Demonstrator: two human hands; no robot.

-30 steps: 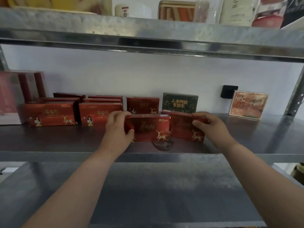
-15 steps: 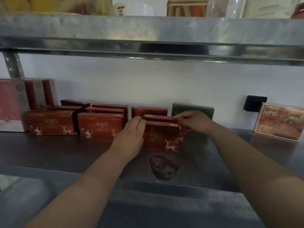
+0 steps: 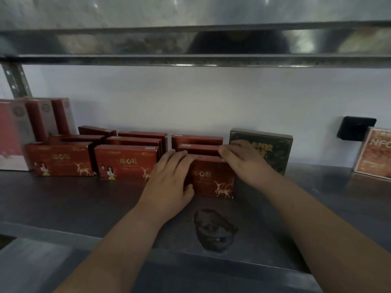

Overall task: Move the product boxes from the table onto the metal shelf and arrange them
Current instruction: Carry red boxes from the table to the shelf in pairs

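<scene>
Two hands are meeting on a glossy, rectangular red box [image 3: 211, 176] on the dull metal shelf [image 3: 84, 197]. The left hand [image 3: 169, 178] is gripping its end, and the right hand [image 3: 243, 161] is resting near-straight fingers on top, its thumb hiding from view.

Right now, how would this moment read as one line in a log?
step: arranging | left hand: holds front red box at its left end | right hand: rests on its top right | place: metal shelf
</scene>
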